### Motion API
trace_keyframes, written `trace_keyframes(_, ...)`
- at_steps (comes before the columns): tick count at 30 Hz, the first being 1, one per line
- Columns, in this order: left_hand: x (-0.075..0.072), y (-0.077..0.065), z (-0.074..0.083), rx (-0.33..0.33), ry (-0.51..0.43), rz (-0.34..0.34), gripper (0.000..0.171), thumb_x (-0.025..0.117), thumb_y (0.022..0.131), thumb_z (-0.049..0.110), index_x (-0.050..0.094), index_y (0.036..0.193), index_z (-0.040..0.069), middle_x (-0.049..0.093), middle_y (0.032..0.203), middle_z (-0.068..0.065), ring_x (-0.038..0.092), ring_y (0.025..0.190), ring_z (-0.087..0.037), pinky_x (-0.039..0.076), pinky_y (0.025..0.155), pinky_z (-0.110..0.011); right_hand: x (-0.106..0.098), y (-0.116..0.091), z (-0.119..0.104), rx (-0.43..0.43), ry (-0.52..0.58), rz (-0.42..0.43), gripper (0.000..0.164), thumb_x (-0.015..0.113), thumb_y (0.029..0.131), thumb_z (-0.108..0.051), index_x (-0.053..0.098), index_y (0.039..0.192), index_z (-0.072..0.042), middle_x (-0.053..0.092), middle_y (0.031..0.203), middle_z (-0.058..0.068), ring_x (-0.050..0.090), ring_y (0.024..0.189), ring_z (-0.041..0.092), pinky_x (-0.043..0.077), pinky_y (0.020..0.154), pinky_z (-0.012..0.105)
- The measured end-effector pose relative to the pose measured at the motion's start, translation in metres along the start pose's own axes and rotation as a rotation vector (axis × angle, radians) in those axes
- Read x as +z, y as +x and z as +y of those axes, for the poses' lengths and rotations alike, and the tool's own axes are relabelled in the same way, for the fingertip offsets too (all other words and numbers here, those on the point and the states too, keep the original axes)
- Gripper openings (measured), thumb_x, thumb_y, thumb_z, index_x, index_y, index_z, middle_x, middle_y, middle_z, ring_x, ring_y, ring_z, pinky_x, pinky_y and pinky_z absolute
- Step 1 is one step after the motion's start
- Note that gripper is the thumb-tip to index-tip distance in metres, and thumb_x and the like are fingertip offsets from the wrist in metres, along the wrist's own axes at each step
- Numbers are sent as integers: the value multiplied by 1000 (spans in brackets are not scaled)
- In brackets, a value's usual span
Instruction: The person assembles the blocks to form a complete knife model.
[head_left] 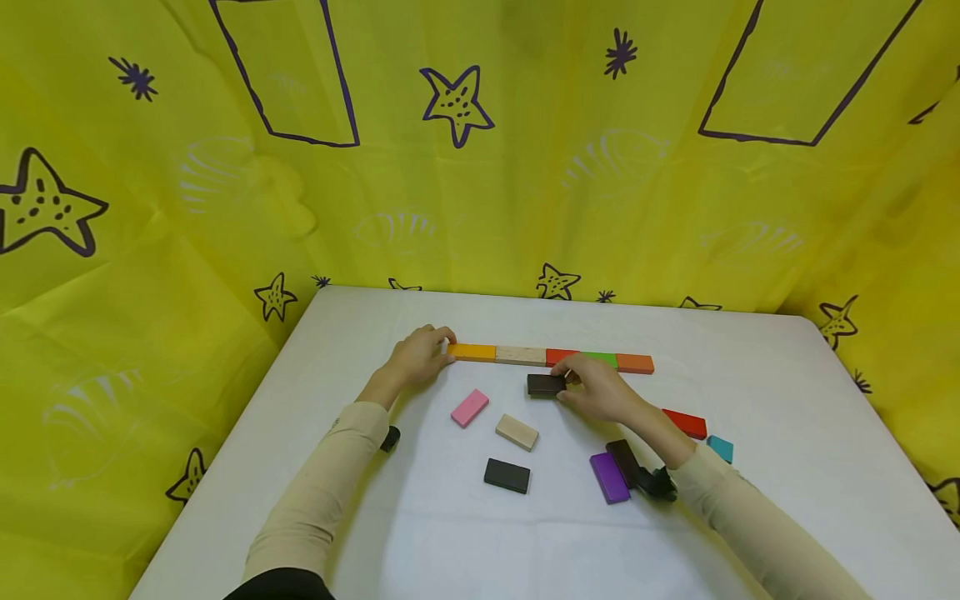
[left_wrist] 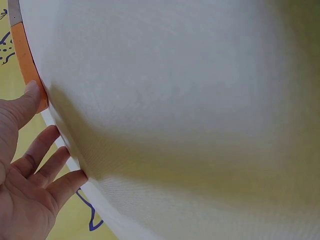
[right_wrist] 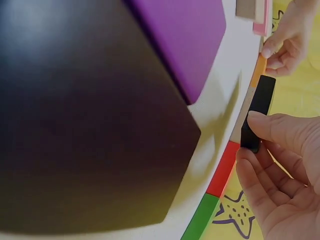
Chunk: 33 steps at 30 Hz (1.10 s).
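On the white table, a straight row of blocks runs end to end: a yellow-orange block [head_left: 475, 352], a plain wood block [head_left: 521, 356], a red block [head_left: 561, 357], a green block [head_left: 601, 359] and an orange block [head_left: 635, 364]. My left hand [head_left: 420, 354] pinches the row's left end, its thumb on the near side of the yellow-orange block [left_wrist: 29, 65]; the index finger is hidden in the left wrist view. Between thumb and fingertips my right hand [head_left: 600, 390] holds a black block [head_left: 545, 385], just on the near side of the row.
Nearer me lie a pink block [head_left: 469, 408], a wood block [head_left: 517, 432] and another black block [head_left: 507, 476]. By my right forearm are a purple block [head_left: 610, 478], a dark brown block [head_left: 622, 460], a red block [head_left: 686, 423] and a teal block [head_left: 721, 448]. A yellow curtain [head_left: 480, 183] stands behind.
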<state>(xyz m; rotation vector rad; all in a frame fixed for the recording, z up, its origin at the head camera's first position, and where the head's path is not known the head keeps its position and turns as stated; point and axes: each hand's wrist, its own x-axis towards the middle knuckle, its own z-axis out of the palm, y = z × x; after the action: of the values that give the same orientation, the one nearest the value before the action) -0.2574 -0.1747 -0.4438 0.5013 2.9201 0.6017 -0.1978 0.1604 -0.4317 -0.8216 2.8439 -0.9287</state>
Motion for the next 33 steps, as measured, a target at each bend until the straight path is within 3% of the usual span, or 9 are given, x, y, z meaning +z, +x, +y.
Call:
trace_keyframes(8,2,1,-2,-2,2,-4,27,65,102,26,61,127,17,60,112,-12,56,100,-28,50,89,-48,2,11,6,50,-18,-23,26,78,85,0,69,109,3,67,99,11,59,88,24,50,80,39)
trace_keyframes(15,1,0,-1,-10,0,-6,27,65,102,26,61,127,17,60,113,-13,57,101,-29,50,91,-48,3,17,10,35,-22,-24,26,78,84,0,68,108,5,62,90,10,54,83,24,46,75,37)
trace_keyframes(25,0,-2,1,-19,0,-19,27,66,102,25,61,127,17,60,111,-12,55,100,-28,50,90,-47,4,21,13,52,-46,-46,24,78,84,1,68,106,3,62,92,10,55,84,24,47,77,37)
trace_keyframes(33,-1,-2,3,-17,3,-16,28,65,102,26,60,128,17,60,115,-13,57,103,-29,50,93,-49,3,24,12,42,-22,-1,17,82,82,0,72,96,0,61,85,9,53,79,22,44,71,34)
